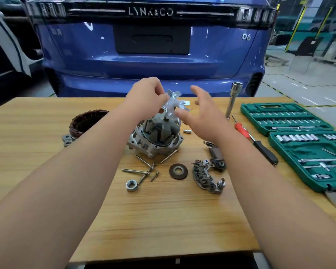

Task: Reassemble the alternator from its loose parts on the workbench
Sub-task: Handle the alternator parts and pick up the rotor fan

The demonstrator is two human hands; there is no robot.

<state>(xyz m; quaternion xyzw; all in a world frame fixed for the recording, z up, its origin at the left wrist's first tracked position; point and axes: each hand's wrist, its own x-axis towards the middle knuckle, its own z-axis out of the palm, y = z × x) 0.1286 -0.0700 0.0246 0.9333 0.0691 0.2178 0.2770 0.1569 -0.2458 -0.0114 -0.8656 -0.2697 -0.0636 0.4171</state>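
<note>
The grey alternator housing (144, 145) stands mid-table with the rotor (159, 131) seated in it, shaft up. My left hand (146, 96) pinches a shiny metal cooling fan (176, 102) tilted just above the shaft. My right hand (202, 111) hovers beside the fan with fingers spread, holding nothing. The copper-wound stator (83, 123) lies to the left. In front lie long through-bolts (144, 161), a hex nut (131, 185), a dark washer disc (178, 171), the rectifier (204, 177) and the brush holder (216, 154).
An open green socket set (291, 121) fills the right side of the wooden bench (163, 220). A red-and-black screwdriver (258, 141) and an upright socket extension (232, 100) stand beside it. A blue car's rear (149, 63) rises behind the table.
</note>
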